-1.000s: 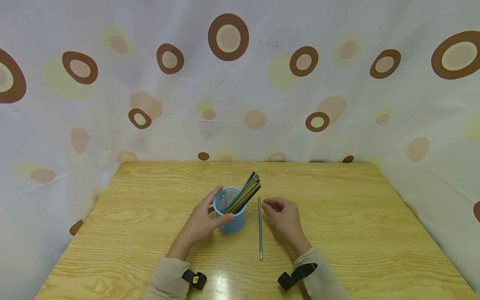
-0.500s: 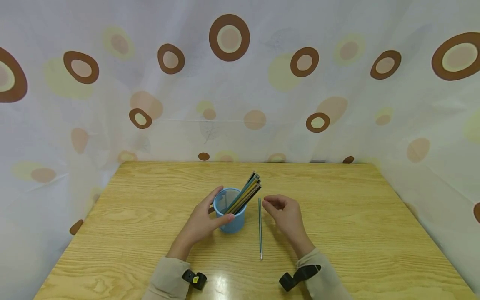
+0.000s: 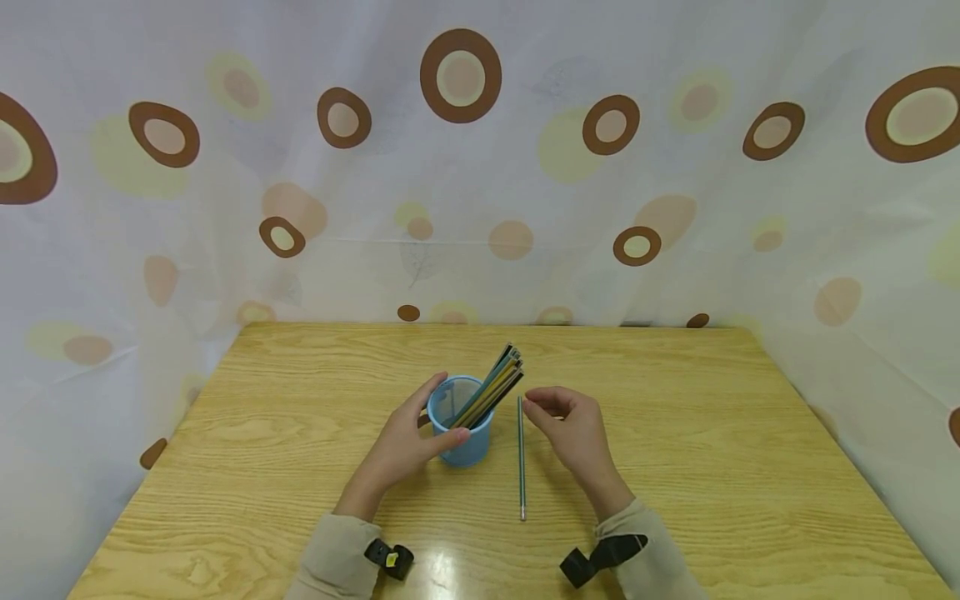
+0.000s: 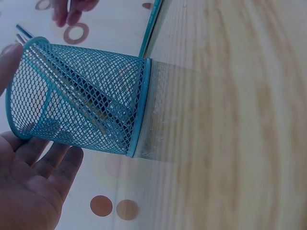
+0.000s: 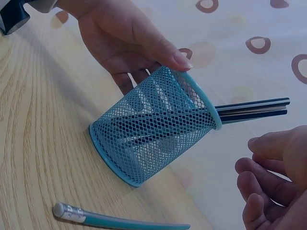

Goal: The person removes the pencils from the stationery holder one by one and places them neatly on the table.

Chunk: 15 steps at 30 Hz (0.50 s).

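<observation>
A blue mesh pencil cup point(image 3: 467, 448) stands on the wooden table, with several pencils point(image 3: 491, 387) leaning to the right inside it. My left hand point(image 3: 397, 446) grips the cup near its rim, thumb in front and fingers around the far left side. One green pencil point(image 3: 521, 458) lies on the table to the right of the cup, its eraser end point(image 5: 68, 212) toward me. Beside that pencil's far end hovers my right hand point(image 3: 573, 433). In the right wrist view its fingers point(image 5: 261, 175) are loosely curled, hold nothing, and stay apart from the pencils.
The wooden table point(image 3: 712, 450) reaches back to a patterned sheet point(image 3: 465, 167), which also hangs along both sides. Each forearm wears a black strap, one on the left sleeve point(image 3: 388, 558) and one on the right sleeve point(image 3: 603, 560).
My right hand has risen a little and its wrist has shifted slightly to the right. The left hand, cup and loose pencil stay in place.
</observation>
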{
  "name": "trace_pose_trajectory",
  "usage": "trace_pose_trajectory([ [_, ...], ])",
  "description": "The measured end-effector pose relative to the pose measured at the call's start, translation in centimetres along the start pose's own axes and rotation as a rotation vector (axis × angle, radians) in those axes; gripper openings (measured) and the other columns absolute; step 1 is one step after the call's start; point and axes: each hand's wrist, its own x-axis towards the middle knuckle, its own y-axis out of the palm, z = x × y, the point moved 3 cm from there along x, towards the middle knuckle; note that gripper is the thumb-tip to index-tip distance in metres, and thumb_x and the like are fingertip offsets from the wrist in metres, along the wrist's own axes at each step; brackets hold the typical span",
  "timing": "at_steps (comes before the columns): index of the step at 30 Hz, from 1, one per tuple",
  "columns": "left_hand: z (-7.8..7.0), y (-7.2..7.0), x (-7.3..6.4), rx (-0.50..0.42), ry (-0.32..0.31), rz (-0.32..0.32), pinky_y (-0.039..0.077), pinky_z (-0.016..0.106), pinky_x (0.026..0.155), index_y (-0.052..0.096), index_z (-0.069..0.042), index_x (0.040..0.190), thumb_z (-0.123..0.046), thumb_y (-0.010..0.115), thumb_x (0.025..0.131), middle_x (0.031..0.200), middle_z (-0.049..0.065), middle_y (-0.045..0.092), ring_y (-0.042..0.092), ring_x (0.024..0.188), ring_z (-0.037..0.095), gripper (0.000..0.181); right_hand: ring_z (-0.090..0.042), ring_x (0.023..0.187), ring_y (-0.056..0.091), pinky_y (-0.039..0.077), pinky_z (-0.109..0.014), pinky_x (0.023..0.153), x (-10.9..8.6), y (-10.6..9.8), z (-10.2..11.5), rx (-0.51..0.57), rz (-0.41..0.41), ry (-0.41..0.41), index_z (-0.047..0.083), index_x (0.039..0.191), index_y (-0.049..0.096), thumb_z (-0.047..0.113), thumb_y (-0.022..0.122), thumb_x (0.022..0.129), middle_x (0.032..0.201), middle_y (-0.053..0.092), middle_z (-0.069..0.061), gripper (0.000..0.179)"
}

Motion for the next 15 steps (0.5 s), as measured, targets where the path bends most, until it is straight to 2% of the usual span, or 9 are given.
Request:
trace_pose_trajectory([
  [15,-0.1,0.0,0.0,-0.008,-0.002,0.001,0.039,0.049,0.109,0.03,-0.032,0.155,-0.045,0.079,0.083,0.151,-0.001,0.04,0.041,0.137,0.024,0.089,-0.021,0.091,0.063,0.053,-0.029,0.076,-0.4,0.4,1.2,0.057,0.06,-0.017,0.007,0.105,0.075,0.021,0.075,0.091,0.097,0.072,-0.005,0.019],
])
